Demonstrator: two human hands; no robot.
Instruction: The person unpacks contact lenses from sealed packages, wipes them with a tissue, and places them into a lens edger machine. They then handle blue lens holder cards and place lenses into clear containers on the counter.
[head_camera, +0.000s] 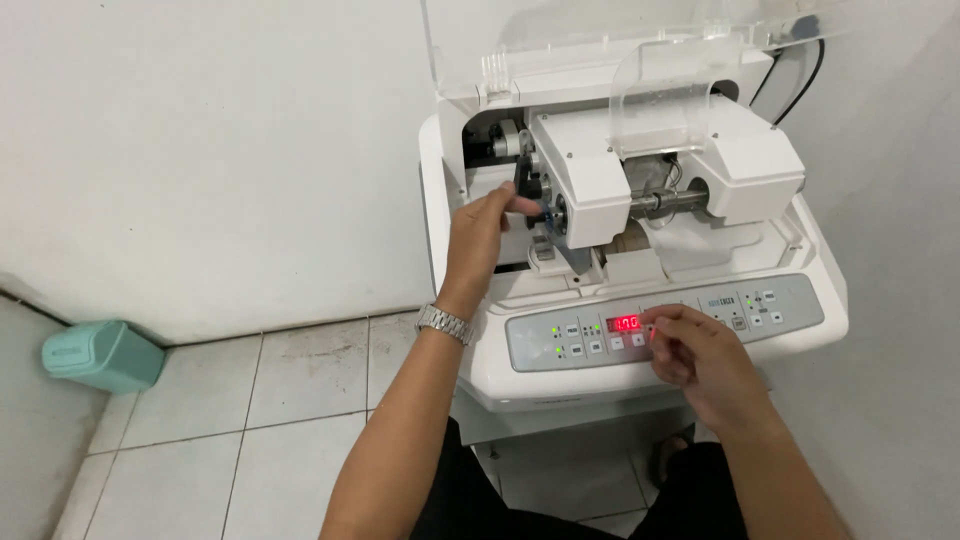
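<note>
Left hand (480, 235) inside open top of white machine (640, 390), near its left edge, fingers pinched on small black part (527, 187) beside blue piece. Watch (444, 323) on left wrist. Right hand (700, 360) at grey button panel (790, 310) on machine's front edge, fingers curled, one fingertip (652, 328) on button next to red number display (624, 323). Clear lid (560, 40) up at back edge. Green bin (102, 354) on tiled floor (290, 400), in left corner by wall.
</note>
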